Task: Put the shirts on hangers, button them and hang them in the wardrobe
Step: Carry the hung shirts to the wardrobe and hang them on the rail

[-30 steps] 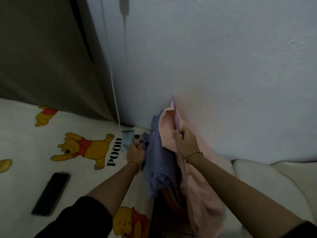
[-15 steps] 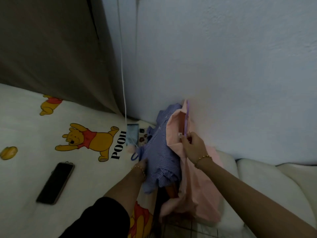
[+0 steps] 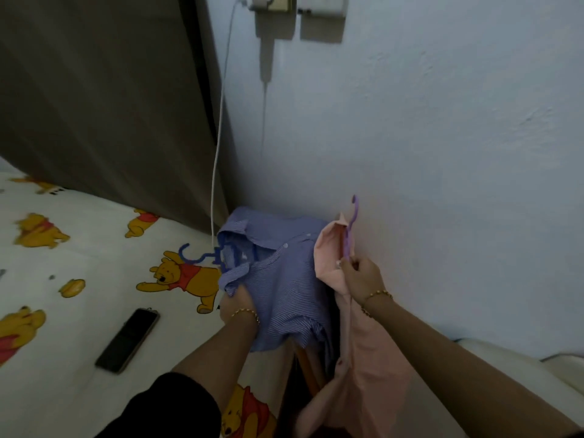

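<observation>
My left hand gripped the blue striped shirt on its blue hanger, my right hand pinched the pink shirt and purple hanger, phone lay on the bed.

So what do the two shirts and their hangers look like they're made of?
Blue shirt: thin woven cloth, probably cotton, matte, with fine stripes and soft creases. Pink shirt: plain light fabric, matte, draping limply; fibre unclear. Blue hanger and purple hanger: likely moulded plastic, judging by the solid bright colour and smooth curved hooks.
</observation>
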